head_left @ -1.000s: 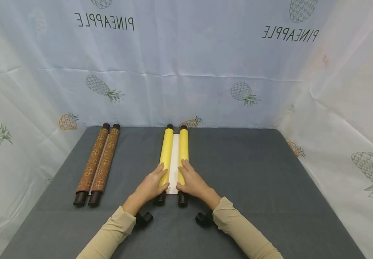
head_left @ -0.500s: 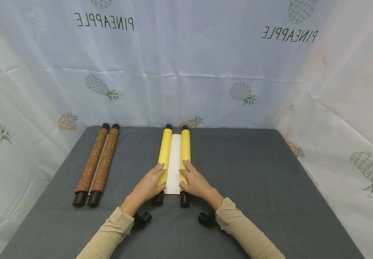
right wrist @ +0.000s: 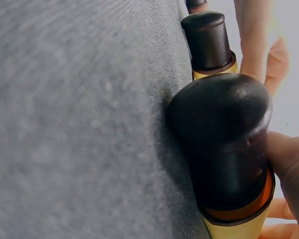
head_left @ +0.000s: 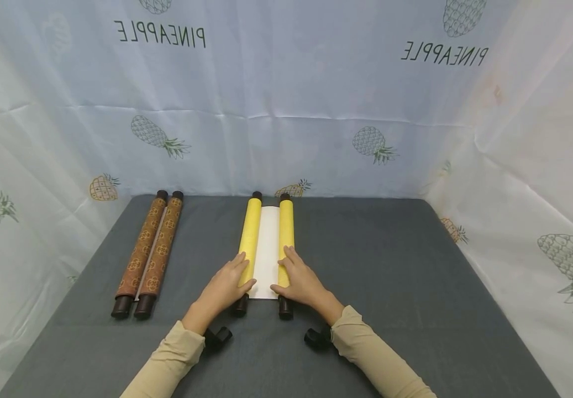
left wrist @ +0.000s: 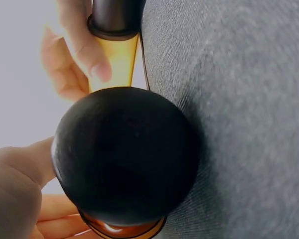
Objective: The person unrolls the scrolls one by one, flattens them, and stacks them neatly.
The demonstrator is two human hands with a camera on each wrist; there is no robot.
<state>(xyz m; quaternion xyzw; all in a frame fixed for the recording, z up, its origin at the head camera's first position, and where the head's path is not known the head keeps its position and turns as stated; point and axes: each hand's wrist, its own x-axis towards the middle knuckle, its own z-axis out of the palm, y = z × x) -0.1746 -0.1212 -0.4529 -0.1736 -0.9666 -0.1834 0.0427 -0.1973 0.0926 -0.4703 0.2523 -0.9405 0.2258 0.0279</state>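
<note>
Pineapple-printed cloth [head_left: 286, 83] hangs beyond the yellow scroll [head_left: 268, 237], which lies partly unrolled on a grey table [head_left: 390, 265]. The person's left hand [head_left: 220, 284] grips the yellow scroll's left roller [head_left: 250, 226]; the right hand [head_left: 303, 282] grips its right roller [head_left: 286, 224]. Left of the yellow scroll, well apart, lies a brown scroll [head_left: 164, 243].

A yellow, dark-knobbed scroll [head_left: 266, 243] lies partly unrolled just below the centre of the head view, two yellow rolls [head_left: 250, 226] running lengthwise up the frame, with a plain white strip [head_left: 267, 265] flat between them.
</note>
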